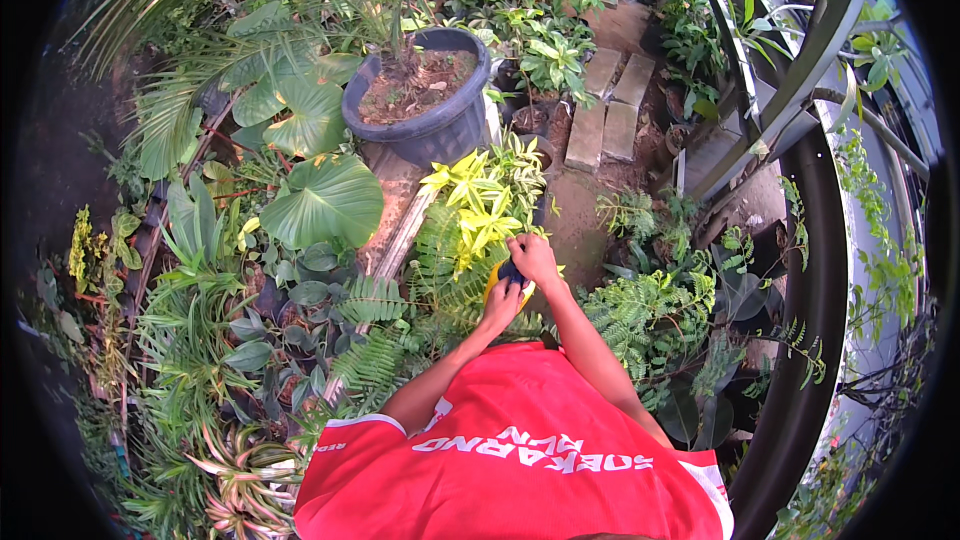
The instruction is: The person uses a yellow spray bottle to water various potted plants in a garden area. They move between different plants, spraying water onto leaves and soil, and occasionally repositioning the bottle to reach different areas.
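Note:
My left hand (502, 303) and my right hand (535, 259) are close together in front of my chest. The fingers of my left hand are closed round a small dark blue object (512, 272), whose kind I cannot make out. Just above it, my right hand is closed in a pinch beside the leaves; whatever lies between those fingertips is hidden. Something bright yellow (491, 281) shows at the left of my hands, partly covered by them. A plant with yellow-green leaves (470, 202) stands right beyond my fingers.
A large dark pot (440, 133) holding soil stands ahead, left of a brick path (604, 130). Ferns (375, 355) and broad-leaved plants (325, 202) crowd my left side. Curved dark metal bars (800, 340) rise on the right, with more foliage (650, 305) between.

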`<act>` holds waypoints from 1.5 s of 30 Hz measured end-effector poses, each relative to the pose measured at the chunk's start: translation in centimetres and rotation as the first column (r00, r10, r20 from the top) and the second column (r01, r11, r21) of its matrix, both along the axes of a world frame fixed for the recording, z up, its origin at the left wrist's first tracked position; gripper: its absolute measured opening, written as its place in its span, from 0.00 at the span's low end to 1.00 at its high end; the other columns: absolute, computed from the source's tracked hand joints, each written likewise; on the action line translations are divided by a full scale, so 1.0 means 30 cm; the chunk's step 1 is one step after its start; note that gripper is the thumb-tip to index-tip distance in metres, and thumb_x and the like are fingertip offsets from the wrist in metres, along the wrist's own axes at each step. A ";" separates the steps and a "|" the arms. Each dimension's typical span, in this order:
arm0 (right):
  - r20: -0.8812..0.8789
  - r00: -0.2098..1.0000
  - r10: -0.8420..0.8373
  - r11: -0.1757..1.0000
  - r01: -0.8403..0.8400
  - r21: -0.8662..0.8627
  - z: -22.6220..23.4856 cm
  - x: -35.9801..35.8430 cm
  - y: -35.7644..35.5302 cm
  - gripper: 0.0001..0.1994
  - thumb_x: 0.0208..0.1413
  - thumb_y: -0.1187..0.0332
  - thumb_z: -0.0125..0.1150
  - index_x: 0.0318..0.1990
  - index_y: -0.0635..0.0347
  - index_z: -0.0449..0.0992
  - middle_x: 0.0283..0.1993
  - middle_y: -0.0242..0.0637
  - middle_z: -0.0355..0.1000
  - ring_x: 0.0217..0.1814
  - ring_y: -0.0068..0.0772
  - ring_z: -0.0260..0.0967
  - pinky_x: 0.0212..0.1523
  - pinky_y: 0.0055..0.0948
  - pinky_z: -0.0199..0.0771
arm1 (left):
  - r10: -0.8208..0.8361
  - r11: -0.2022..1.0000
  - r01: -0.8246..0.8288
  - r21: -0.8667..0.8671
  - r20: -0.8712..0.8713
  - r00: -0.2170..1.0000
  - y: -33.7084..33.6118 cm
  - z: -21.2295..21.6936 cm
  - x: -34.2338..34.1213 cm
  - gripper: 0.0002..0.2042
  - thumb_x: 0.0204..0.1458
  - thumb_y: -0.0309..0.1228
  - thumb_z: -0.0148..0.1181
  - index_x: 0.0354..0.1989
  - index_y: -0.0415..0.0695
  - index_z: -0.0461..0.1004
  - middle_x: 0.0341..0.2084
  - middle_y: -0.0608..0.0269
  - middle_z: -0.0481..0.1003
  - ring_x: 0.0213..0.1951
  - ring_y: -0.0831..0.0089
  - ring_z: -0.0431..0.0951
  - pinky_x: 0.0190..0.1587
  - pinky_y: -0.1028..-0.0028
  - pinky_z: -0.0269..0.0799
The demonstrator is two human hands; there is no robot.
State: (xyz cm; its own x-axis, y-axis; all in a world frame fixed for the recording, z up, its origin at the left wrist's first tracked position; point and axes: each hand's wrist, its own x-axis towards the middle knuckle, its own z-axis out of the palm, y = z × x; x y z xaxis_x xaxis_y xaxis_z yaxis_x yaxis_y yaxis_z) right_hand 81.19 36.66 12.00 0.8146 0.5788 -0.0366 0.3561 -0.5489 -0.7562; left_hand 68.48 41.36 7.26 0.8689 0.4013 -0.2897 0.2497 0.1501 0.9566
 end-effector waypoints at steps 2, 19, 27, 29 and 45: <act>-0.028 1.000 -0.007 1.000 0.007 -0.011 -0.018 0.003 -0.006 0.19 0.56 0.55 0.53 0.28 0.65 0.78 0.31 0.58 0.74 0.37 0.62 0.72 0.42 0.50 0.72 | -0.013 0.999 0.012 -0.045 -0.009 1.000 -0.002 -0.009 -0.004 0.15 0.64 0.35 0.42 0.35 0.37 0.71 0.16 0.71 0.64 0.18 0.82 0.62 0.21 0.78 0.59; 0.007 1.000 -0.027 0.999 0.027 0.020 0.022 0.009 -0.022 0.19 0.56 0.55 0.55 0.28 0.65 0.77 0.32 0.57 0.74 0.36 0.62 0.72 0.40 0.51 0.73 | -0.004 1.000 0.004 -0.013 0.019 1.000 -0.013 0.025 0.017 0.14 0.63 0.35 0.42 0.34 0.38 0.70 0.16 0.71 0.64 0.18 0.82 0.62 0.22 0.78 0.59; -0.033 0.999 -0.003 0.999 0.002 -0.034 0.000 0.011 -0.029 0.18 0.56 0.56 0.53 0.29 0.65 0.77 0.34 0.58 0.73 0.38 0.62 0.72 0.41 0.51 0.72 | -0.020 0.992 0.019 -0.127 -0.008 1.000 -0.023 0.045 0.004 0.15 0.64 0.37 0.42 0.33 0.40 0.70 0.17 0.72 0.63 0.18 0.82 0.61 0.22 0.79 0.59; 0.020 1.000 0.011 1.000 -0.011 0.008 0.013 0.011 -0.022 0.18 0.56 0.57 0.53 0.29 0.65 0.77 0.34 0.59 0.73 0.37 0.62 0.72 0.41 0.51 0.72 | 0.021 0.997 -0.019 -0.074 0.036 0.999 -0.033 0.075 0.004 0.15 0.65 0.38 0.43 0.33 0.40 0.70 0.17 0.72 0.63 0.19 0.83 0.62 0.22 0.79 0.59; -0.026 0.999 0.043 0.999 -0.042 0.029 -0.009 -0.006 -0.001 0.18 0.56 0.58 0.54 0.27 0.67 0.76 0.31 0.59 0.72 0.34 0.62 0.72 0.38 0.49 0.74 | 0.077 0.991 -0.083 -0.109 -0.054 0.996 -0.032 0.023 -0.020 0.16 0.63 0.38 0.44 0.35 0.37 0.71 0.17 0.71 0.65 0.18 0.83 0.63 0.21 0.81 0.59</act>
State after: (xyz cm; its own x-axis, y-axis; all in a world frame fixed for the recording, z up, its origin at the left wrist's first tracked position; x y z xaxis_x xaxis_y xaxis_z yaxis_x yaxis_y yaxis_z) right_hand 81.00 36.64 11.73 0.7883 0.6139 -0.0409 0.3579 -0.5116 -0.7811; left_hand 67.87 40.41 7.95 0.8188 0.4320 -0.3780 0.2791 0.2759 0.9198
